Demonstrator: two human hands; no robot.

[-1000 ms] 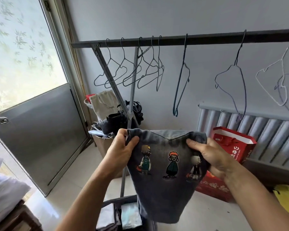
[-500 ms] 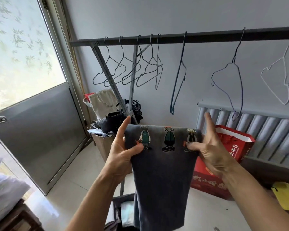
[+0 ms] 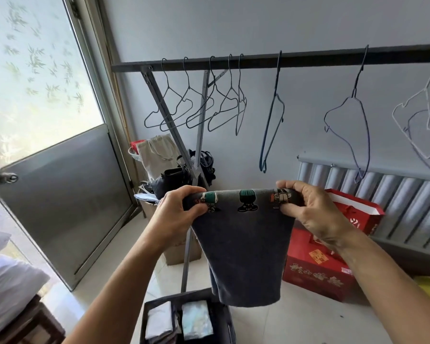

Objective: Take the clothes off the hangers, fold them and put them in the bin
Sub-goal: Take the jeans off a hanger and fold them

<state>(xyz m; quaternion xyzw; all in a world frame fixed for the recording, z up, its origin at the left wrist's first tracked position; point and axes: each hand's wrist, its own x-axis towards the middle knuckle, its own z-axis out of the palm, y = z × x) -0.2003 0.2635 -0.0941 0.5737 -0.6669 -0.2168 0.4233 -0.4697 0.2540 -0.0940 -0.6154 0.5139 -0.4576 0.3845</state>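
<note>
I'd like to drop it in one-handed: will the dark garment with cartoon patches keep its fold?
Probably not: the dark garment hangs limp from the fold pinched by the left hand and right hand, so it seems floppy. Its cloth looks thick, likely heavy enough to hang straight. Held by one corner, it would probably sag open.

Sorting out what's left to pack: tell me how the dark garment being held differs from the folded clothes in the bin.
The dark garment hangs long, pinched by the left hand and right hand; the folded clothes lie in the bin as small flat packs. The dark garment is dark grey with cartoon figures along its top edge; the folded clothes are white and pale. Both are off the rail.
</note>
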